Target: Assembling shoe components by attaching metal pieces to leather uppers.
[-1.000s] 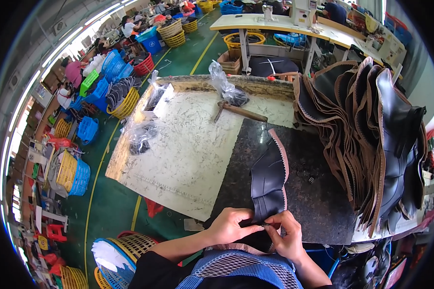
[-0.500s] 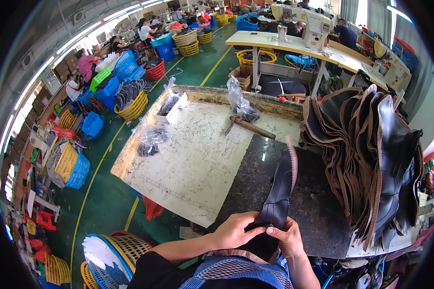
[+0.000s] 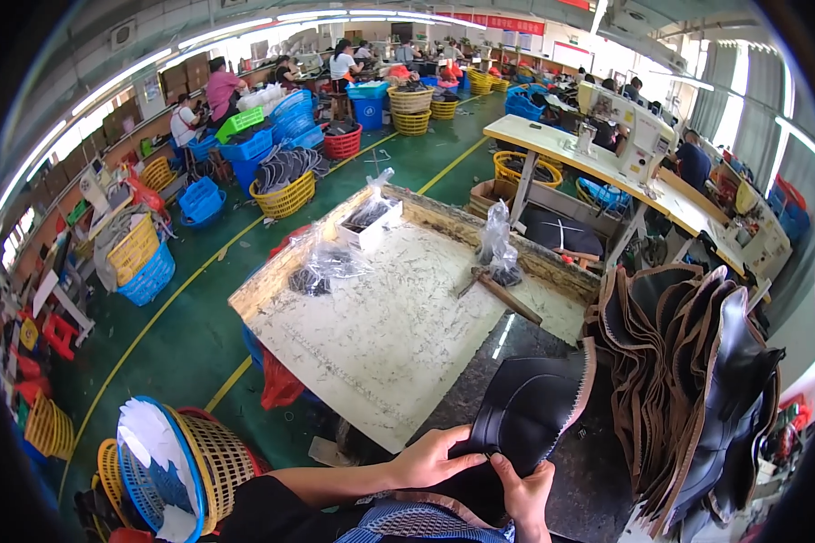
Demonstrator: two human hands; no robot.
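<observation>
A black leather boot upper [image 3: 525, 403] with a pinked, tan edge is held low over the near side of the work table. My left hand [image 3: 436, 460] pinches its near left edge between thumb and fingers. Close beside it, my right hand [image 3: 521, 487] grips the near right edge, thumb on top. The two thumbs almost meet at a small dark spot on the edge, too small to make out. Beneath the upper lies a dark stone slab [image 3: 445, 398]. To the right stands a thick stack of similar black uppers [image 3: 666, 389] with brown undersides.
A hammer [image 3: 509, 299] lies beyond the slab on the pale tabletop [image 3: 362, 317]. Clear plastic bags [image 3: 498, 249] and a white box [image 3: 371, 226] sit near the raised wooden rim. Baskets [image 3: 222, 471] stand at the lower left. Sewing machines [image 3: 638, 127] and several people are farther back.
The upper has turned from nearly edge-on to showing its broad black face. Both hands still hold its near edge. The whole view has shifted, bringing more of the far room into sight.
</observation>
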